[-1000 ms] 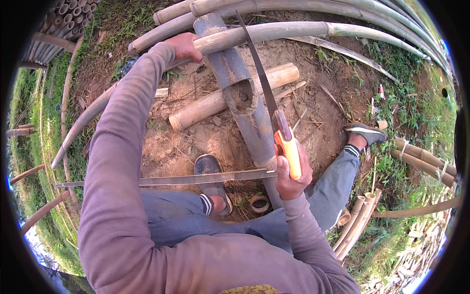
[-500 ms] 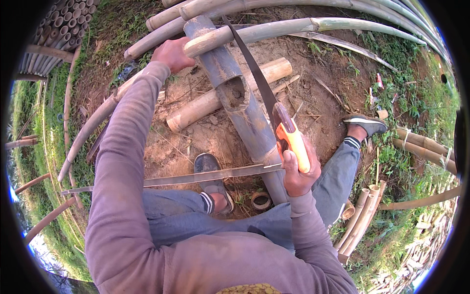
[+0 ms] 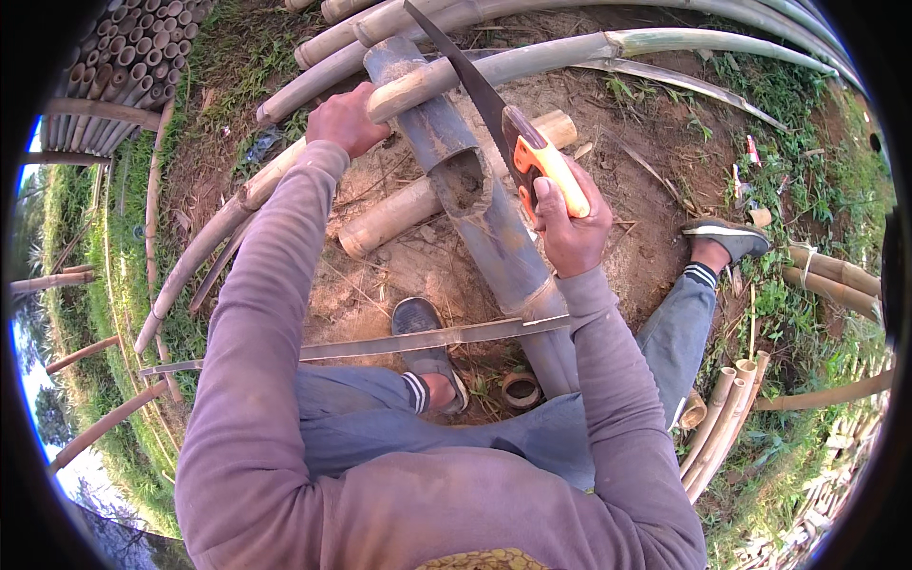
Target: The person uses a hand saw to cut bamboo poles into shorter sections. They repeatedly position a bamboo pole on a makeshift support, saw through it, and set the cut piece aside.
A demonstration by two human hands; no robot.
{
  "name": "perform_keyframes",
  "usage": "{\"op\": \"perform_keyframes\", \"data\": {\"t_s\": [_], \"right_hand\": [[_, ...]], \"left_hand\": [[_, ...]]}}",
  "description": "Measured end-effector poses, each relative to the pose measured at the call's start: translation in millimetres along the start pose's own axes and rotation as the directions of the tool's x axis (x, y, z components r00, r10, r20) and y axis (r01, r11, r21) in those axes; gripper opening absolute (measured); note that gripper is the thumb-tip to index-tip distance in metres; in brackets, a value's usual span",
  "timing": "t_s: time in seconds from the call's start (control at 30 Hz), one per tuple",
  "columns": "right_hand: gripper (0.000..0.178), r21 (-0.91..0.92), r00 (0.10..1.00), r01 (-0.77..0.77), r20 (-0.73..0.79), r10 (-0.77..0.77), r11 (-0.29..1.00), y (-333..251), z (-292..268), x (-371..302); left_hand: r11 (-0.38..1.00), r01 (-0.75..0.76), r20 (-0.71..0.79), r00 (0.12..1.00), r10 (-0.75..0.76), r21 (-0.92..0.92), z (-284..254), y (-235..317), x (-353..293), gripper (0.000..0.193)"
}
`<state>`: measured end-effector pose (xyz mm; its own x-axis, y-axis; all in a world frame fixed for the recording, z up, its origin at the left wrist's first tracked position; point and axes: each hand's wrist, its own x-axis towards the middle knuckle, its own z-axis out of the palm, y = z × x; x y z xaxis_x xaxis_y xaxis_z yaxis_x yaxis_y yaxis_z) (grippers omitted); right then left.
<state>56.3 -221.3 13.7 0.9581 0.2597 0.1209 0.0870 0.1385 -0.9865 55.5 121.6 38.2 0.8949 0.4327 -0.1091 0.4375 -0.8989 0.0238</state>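
My left hand (image 3: 349, 121) is closed around a long pale bamboo pole (image 3: 541, 62), which runs from the far right down to the left. That pole lies across a thick grey bamboo tube (image 3: 503, 242) with a notch cut in its upper side. In my right hand (image 3: 575, 223) is a handsaw (image 3: 484, 100) with an orange and yellow handle, fingers wrapped round the grip. Its dark blade slants away from me and crosses the pole, right of my left hand. Whether the teeth have bitten into the pole cannot be made out.
Under the tube lies a shorter bamboo log (image 3: 394, 218). A split bamboo strip (image 3: 437, 339) crosses the tube near my legs, by a short bamboo ring (image 3: 521, 389). More long poles (image 3: 665, 11) lie at the far side. Several cut pieces (image 3: 722, 418) stand at right.
My right hand has pushed the saw away from me, so the blade reaches farther past the pole. My left hand keeps its hold. The whole view has shifted slightly.
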Motion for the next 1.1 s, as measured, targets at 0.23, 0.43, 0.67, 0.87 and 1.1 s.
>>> {"op": "perform_keyframes", "data": {"t_s": [0.23,0.43,0.67,0.87,1.1], "right_hand": [[0.042,-0.074,0.997,-0.065,0.039,0.068,0.995,-15,-36,-74],[0.042,-0.09,0.988,-0.155,-0.004,0.156,0.984,-50,-36,-86],[0.049,-0.325,0.984,0.173,0.101,-0.147,0.93,-49,-44,-118],[0.044,-0.054,0.991,-0.093,-0.104,0.087,0.994,-30,-7,-58],[0.06,-0.784,0.904,0.312,0.072,-0.422,0.536,0,-109,-124]], "left_hand": [[0.997,-0.024,0.098,0.995,0.031,-0.071,-4,-13,11,0.061],[0.993,-0.072,0.098,0.992,0.081,-0.096,-3,-19,21,0.06],[0.999,0.001,0.019,1.0,-0.002,0.052,2,5,-16,0.059],[0.985,-0.086,-0.256,0.959,0.122,0.147,39,18,-58,0.065],[0.982,-0.098,0.195,0.972,0.129,-0.164,18,-16,-38,0.077]]}}
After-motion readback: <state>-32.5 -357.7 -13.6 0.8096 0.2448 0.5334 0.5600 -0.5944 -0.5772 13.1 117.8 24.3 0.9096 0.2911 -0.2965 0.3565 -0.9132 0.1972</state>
